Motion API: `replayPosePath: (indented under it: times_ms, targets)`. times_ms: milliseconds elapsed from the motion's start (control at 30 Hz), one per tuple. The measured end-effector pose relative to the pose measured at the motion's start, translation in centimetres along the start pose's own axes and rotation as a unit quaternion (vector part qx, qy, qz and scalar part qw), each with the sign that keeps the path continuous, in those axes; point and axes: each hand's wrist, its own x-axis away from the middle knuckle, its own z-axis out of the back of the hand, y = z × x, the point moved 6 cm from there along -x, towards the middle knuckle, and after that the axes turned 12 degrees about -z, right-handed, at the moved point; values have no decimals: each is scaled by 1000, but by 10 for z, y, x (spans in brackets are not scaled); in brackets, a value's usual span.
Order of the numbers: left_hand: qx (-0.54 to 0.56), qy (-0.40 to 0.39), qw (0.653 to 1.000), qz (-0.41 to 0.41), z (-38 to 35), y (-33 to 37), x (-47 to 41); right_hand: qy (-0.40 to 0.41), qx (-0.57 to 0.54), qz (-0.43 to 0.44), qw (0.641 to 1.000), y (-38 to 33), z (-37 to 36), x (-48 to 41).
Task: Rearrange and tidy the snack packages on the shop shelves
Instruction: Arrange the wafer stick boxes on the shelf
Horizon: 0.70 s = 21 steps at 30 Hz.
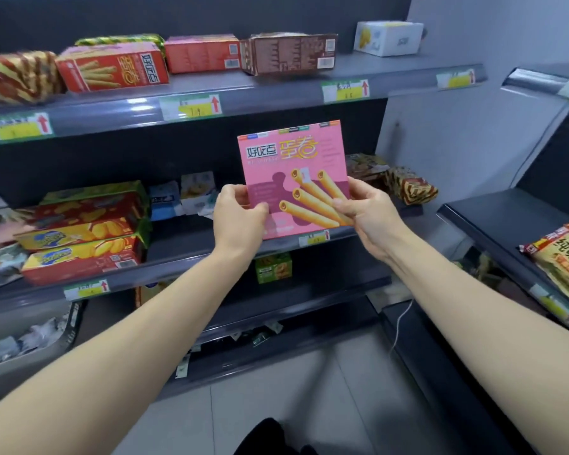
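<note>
A pink egg-roll box [293, 159] stands upright in the air in front of the middle shelf [178, 261], printed face toward me. My left hand [240, 215] grips its lower left edge and my right hand [365, 208] grips its lower right edge. On the top shelf [276, 93] a red egg-roll box [112, 67] lies on its side, with a striped pack [17, 77], a red box [201, 54] and a brown box [289, 54] beside it. Stacked red and yellow biscuit boxes [83, 238] sit at the middle shelf's left.
A white carton [388, 37] rests at the top shelf's right end. Blue and white small packs [181, 195] and striped packs [408, 185] sit on the middle shelf. A green box [273, 267] is on a lower shelf. A noodle bag [562, 257] lies on the right-hand shelving.
</note>
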Motion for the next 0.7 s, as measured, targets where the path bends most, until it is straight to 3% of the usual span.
replayPosePath:
  times_ms: [467, 700]
  targets:
    - [-10, -39, 998, 53, -68, -83, -86, 68, 109, -21, 991, 27, 30, -122]
    - [23, -69, 996, 60, -100, -112, -139, 92, 86, -50, 991, 28, 44, -189]
